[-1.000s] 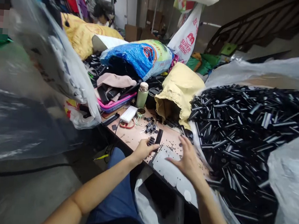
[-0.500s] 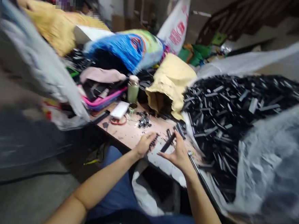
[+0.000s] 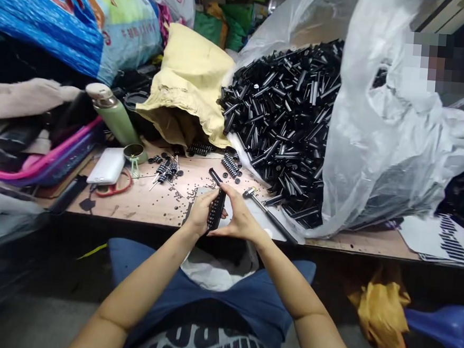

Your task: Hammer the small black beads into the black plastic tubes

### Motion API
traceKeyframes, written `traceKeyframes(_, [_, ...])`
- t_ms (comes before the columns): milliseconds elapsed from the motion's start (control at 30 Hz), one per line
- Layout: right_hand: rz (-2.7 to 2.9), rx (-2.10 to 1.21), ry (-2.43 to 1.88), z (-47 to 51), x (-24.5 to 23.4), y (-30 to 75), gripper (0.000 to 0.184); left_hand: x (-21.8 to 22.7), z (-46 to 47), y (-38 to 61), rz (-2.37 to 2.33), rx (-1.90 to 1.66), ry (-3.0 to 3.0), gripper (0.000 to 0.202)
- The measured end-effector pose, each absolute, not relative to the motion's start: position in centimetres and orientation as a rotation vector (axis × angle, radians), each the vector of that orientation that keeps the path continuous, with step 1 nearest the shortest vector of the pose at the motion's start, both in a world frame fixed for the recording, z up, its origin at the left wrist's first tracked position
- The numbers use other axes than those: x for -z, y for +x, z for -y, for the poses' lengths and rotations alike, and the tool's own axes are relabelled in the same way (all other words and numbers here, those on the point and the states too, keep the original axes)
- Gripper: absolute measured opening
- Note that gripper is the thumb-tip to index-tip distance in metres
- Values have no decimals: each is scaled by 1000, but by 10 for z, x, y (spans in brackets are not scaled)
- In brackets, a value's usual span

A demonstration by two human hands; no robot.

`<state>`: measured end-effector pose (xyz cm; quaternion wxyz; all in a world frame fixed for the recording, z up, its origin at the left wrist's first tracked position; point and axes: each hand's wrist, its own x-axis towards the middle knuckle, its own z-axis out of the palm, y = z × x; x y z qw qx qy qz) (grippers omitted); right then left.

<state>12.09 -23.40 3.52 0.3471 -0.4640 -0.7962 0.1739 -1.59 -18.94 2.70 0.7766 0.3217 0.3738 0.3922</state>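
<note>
My left hand (image 3: 200, 212) is closed around a black ridged strip (image 3: 214, 211) at the table's front edge. My right hand (image 3: 240, 217) has its thumb and fingers on a smooth, long black plastic piece (image 3: 215, 176), which lies against the ridged strip. The two pieces touch between my hands; where one ends and the other starts is partly hidden by my fingers. Just right of my right hand lies a hammer (image 3: 272, 219) with a dark handle. Several black ridged rollers (image 3: 230, 166) and small black discs (image 3: 237, 181) lie beyond my hands.
A big plastic bag (image 3: 359, 167) holds a heap of black plastic pieces (image 3: 275, 124). Left of it are a yellow sack (image 3: 195, 65), a green flask (image 3: 118, 121), a white box (image 3: 107, 166), metal-shafted parts (image 3: 166, 170) and a pink-rimmed basket (image 3: 54, 153). Black bits dot the tabletop (image 3: 146, 202).
The view has swung right. My hands, apart before with one piece each, have come together, and the smooth black piece now meets the ridged strip.
</note>
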Motion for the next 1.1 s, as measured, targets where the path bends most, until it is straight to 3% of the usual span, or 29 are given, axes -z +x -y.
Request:
traceKeyframes(600, [1995,-476,-1407,215,-2,105,99,-10,171,-20,-948,-791,679,36])
traceKeyframes(767, [1971,-367,-1548,228,9,97,101,7,180,-18,-1042,-824,1146,33])
traceKeyframes(933, [1870,-230,-1879,244,29,108,78,40,196,-16,-994,-731,2119,47])
traceKeyframes(1033, [1792,-108,-2133,260,28,140,63,55,194,-19,-867,-600,2417,43])
traceKeyframes(1100, [1655,54,-2402,271,23,168,43,59,188,-23,-823,-561,2560,40])
